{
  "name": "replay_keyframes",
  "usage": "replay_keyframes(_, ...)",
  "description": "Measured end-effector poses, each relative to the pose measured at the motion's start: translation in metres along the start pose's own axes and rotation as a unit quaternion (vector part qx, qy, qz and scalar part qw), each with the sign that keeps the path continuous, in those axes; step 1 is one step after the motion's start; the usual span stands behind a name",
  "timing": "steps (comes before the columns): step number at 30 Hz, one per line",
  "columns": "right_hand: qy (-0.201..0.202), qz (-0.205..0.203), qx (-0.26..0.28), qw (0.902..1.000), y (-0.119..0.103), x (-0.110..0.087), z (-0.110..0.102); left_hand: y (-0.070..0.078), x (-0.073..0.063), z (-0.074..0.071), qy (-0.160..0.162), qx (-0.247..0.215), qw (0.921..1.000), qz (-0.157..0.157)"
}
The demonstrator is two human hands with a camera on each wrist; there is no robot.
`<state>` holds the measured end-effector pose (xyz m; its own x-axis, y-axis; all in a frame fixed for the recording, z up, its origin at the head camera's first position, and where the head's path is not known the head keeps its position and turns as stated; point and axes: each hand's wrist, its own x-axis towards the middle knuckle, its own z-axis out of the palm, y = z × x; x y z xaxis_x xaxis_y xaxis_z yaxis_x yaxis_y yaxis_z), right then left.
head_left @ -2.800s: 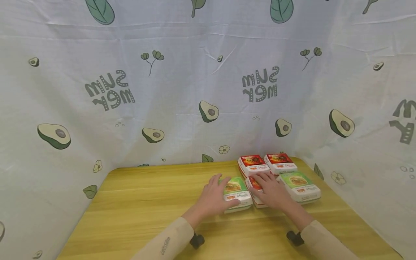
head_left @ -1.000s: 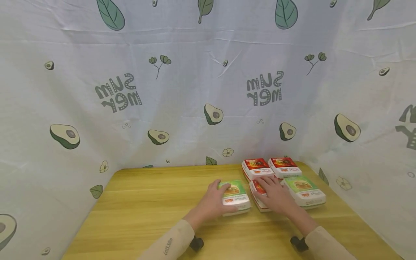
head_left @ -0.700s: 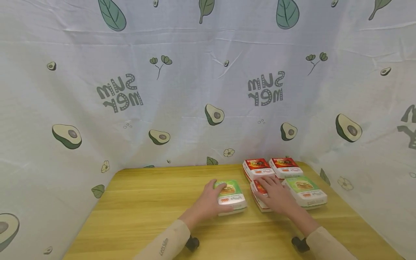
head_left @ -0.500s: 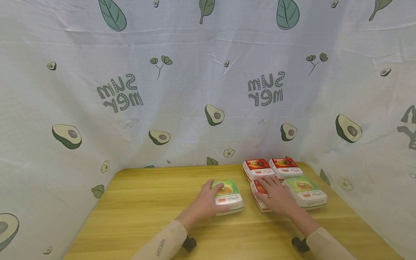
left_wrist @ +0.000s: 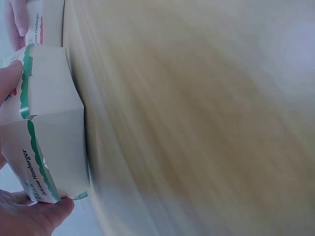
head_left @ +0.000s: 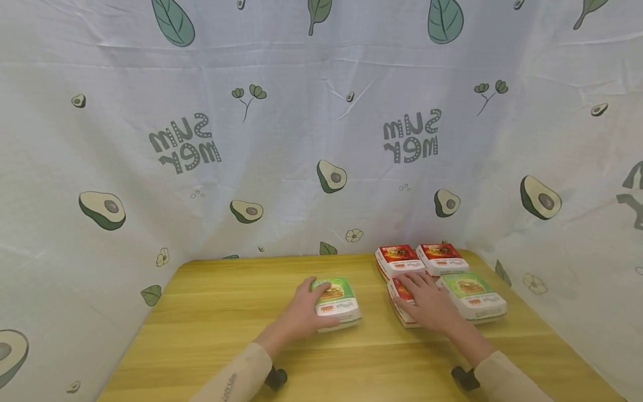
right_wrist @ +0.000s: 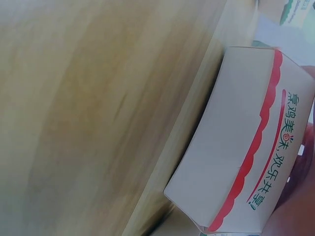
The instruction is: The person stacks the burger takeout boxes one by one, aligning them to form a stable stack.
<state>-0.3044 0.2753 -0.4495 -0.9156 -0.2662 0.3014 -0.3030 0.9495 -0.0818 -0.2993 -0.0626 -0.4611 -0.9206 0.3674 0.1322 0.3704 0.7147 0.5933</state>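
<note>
My left hand [head_left: 300,314] grips a green-and-white burger box [head_left: 337,298], fingers over the far left side and thumb along the near side. In the left wrist view the box [left_wrist: 54,113] shows green scalloped trim, with fingers at its upper and lower ends. My right hand [head_left: 431,301] rests over a red-and-white burger box [head_left: 401,296], fingers relaxed across its top and partly hiding it. Up close in the right wrist view, this red-trimmed box [right_wrist: 236,142] has green lettering on its side.
Two red burger boxes [head_left: 399,258] [head_left: 442,257] sit at the back right of the wooden table [head_left: 211,312]. A second green-and-white box [head_left: 471,296] stands right of my right hand. A printed avocado curtain [head_left: 281,111] hangs behind the table.
My left hand has moved left with the green box, widening the gap to the red box under my right hand. The right hand and the other boxes keep their places.
</note>
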Motion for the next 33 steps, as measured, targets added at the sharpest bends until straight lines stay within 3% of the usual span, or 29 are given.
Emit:
replay_keyframes(18,-0.001,0.003,0.013,0.9999,-0.003,0.001,-0.002,-0.034,-0.016,-0.025,0.014,0.002,0.9997,-0.018)
replay_keyframes(33,-0.019,0.01,0.013,0.9997,-0.006,0.002,-0.007,-0.047,-0.022,-0.04,0.006,-0.004,0.9997,-0.025)
